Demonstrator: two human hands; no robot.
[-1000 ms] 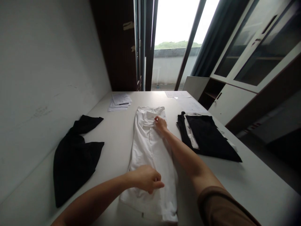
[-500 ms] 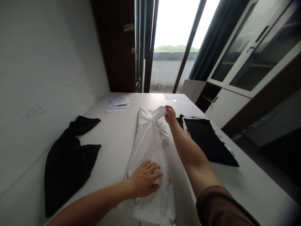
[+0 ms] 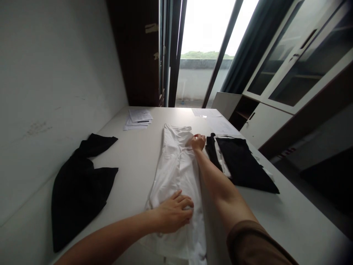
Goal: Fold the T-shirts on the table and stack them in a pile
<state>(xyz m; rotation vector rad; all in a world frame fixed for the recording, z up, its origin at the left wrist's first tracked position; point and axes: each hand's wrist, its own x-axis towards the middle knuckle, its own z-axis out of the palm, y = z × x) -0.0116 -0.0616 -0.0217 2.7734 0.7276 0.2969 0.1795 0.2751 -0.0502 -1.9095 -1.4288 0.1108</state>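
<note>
A white cloth garment [image 3: 172, 173] lies lengthwise down the middle of the white table [image 3: 129, 154], its far end wrinkled and gathered. Whether it is trousers or another kind of garment, I cannot tell. My left hand [image 3: 175, 212] rests palm down on its near half, fingers slightly bent and holding nothing. At the far right edge, my right hand [image 3: 198, 141] is closed, its fingers pinching the white cloth. The fingertips there are partly hidden.
A black garment [image 3: 79, 187] lies spread at the left by the wall. On the right is a stack of folded black and white clothes [image 3: 245, 163]. Paper sheets [image 3: 139, 119] lie at the far left, and more papers [image 3: 217, 123] at the far right.
My right hand has drawn the raised corner of the white garment down and slightly nearer, so the cloth lies flatter. My left hand has shifted slightly right on the cloth.
</note>
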